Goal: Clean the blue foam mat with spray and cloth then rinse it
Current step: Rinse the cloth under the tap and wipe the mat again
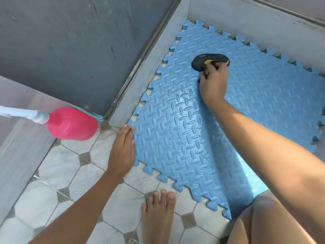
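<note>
The blue foam mat [219,120], with a raised diamond pattern and jigsaw edges, lies on the floor and fills the middle and right of the head view. My right hand [213,83] grips a dark cloth with yellow trim [209,61] and presses it onto the mat's far part. My left hand [122,150] lies flat, fingers together, on the mat's near left edge. A pink spray bottle [72,123] with a white nozzle stands on the tiles left of the mat, with no hand on it.
Grey walls [61,50] close the corner behind the bottle, and a grey concrete ledge [151,67] runs along the mat's far sides. White octagonal floor tiles [73,175] cover the near left. My bare foot [158,213] and knee [263,219] are at the bottom.
</note>
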Motion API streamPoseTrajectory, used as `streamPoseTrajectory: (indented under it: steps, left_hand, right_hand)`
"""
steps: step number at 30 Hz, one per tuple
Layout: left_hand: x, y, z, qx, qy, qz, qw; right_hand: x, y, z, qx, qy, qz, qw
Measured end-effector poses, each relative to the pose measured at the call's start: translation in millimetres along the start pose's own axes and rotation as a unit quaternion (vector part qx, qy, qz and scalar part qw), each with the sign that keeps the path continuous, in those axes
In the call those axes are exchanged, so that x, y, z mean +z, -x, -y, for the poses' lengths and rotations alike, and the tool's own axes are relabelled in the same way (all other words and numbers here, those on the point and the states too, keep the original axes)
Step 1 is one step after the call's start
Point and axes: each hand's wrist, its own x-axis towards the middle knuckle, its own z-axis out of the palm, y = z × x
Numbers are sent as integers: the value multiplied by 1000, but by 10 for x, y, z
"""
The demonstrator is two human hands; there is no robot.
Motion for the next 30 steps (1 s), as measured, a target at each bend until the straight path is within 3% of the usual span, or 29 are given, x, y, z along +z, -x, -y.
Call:
streamPoseTrajectory:
  steps: [4,8,10,12,14,16,19,21,22,24,26,30]
  left_hand:
    - [0,15,-18,-7,-12,-22,1000]
    - [-3,-2,-22,-1,-13,-39,999]
    - [-8,-25,-30,-3,-12,-43,999]
    - [-23,-53,-50,-2,-18,-51,999]
    - [-31,-87,-72,11,-28,-53,998]
    - [-32,-133,-103,29,-30,-46,998]
    - [4,-288,-223,56,-10,-34,998]
    - [61,-485,-363,68,12,-23,997]
    - [95,-624,-435,76,20,-12,997]
    - [149,-993,-550,98,22,-3,995]
    - [172,-1420,-609,102,13,-8,995]
    - [246,-1797,-505,105,-30,10,994]
  right_hand:
    - [141,907,532,-210,-35,118,970]
    - [-137,1906,301,-439,-74,278,851]
    - [-386,2104,-57,-513,-71,339,786]
    - [-600,1929,-461,-552,-64,353,753]
    - [-749,1497,-827,-528,-49,335,779]
    - [-817,975,-1146,-458,-6,266,848]
    - [-831,306,-1463,-216,32,108,970]
    - [-749,124,-1404,-16,23,13,1000]
    - [-677,154,-1271,31,18,-9,999]
    - [-512,382,-903,7,0,-4,1000]
    - [-401,681,-584,-105,-23,65,992]
    - [-241,862,-265,-320,-28,211,923]
